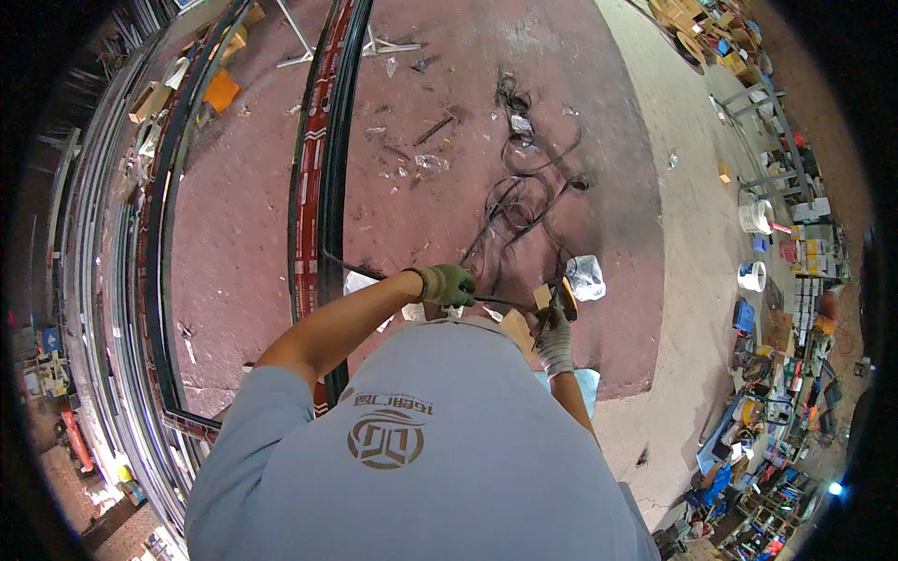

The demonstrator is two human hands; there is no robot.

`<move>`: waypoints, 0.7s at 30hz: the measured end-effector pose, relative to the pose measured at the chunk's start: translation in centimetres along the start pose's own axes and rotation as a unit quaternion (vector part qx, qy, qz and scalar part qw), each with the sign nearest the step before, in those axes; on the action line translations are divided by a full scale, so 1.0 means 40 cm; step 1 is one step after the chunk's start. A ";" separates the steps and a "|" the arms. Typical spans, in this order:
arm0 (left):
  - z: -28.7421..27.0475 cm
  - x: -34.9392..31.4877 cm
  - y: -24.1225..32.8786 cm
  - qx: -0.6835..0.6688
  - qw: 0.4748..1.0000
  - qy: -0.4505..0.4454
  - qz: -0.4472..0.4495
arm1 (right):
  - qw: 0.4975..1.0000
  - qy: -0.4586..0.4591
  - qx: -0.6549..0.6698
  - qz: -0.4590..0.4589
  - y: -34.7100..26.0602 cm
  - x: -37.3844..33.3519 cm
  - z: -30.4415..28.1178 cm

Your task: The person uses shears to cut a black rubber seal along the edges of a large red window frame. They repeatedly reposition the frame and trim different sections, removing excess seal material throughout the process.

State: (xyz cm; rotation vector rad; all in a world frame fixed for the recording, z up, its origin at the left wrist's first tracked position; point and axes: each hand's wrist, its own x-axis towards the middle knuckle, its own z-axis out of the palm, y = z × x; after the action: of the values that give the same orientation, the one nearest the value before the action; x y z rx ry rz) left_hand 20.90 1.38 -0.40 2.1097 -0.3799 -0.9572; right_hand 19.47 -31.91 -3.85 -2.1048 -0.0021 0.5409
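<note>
My left hand [447,285], in a green work glove, is closed on a thin black strip [496,301] in front of my chest. To its left the strip runs to the long frame with red film [309,187]; to its right it reaches toward my other hand. My right hand [556,344], in a pale knitted glove, is closed around a dark object with an orange-yellow edge [567,297]. What kind of object it is cannot be made out. Beyond both hands, a tangle of black strip [514,210] lies on the reddish floor.
Clear plastic wrap [586,278] lies beside my right hand. A second dark frame [161,234] and stacked metal profiles [98,280] line the left. White buckets [754,215], boxes and cluttered tools stand along the right. Scraps and an orange piece [222,90] litter the floor.
</note>
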 end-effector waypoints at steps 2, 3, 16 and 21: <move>-0.031 -0.008 0.061 -0.077 0.997 0.016 0.016 | 1.000 -0.005 0.006 -0.012 -0.056 0.035 -0.036; -0.043 -0.011 0.093 -0.102 0.995 0.019 0.008 | 0.995 -0.011 0.098 -0.019 -0.083 0.059 -0.043; -0.147 -0.135 0.336 -0.452 0.842 0.259 0.143 | 0.950 -0.037 0.209 -0.231 -0.432 0.128 -0.084; -0.148 -0.210 0.358 -0.506 0.798 0.300 0.134 | 0.902 -0.128 0.386 -0.148 -0.560 0.100 -0.076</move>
State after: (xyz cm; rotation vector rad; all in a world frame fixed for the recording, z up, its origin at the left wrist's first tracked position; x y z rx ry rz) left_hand 20.26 -0.37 17.12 1.1872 0.1611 -0.1601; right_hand 28.78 -20.80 13.96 -1.2192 -0.2200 0.5180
